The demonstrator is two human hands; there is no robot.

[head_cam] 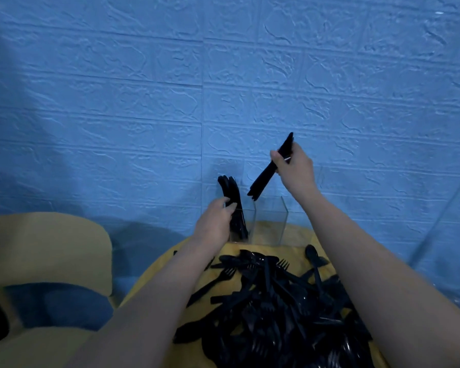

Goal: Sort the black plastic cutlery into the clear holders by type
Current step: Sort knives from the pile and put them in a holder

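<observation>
While raised above the clear holders, right hand [294, 168] grips a tilted bundle of black cutlery [270, 170], fingers curled round it near its upper end; lower ends of bundle hanging just over middle holder [270, 221], not yet inside. Type of pieces in bundle not readable.

Left hand [217, 221] at left holder [246, 224], fingers curled and pinching upright black pieces [230, 192] standing in that holder; rounded tops leaning left above rim. Exact type unclear.

Holders side by side at far edge of yellow round table [154, 272], against blue embossed wall [170, 88]. Middle holder seemingly without contents. A third holder behind right forearm, mostly hidden.

Loose pile of black cutlery [276, 301] on table between both forearms: forks with tines showing, a spoon [312, 257] at right edge, other pieces tangled.

Yellow chair [45, 248] with blue cushion [61, 305] at left, apart from table.
</observation>
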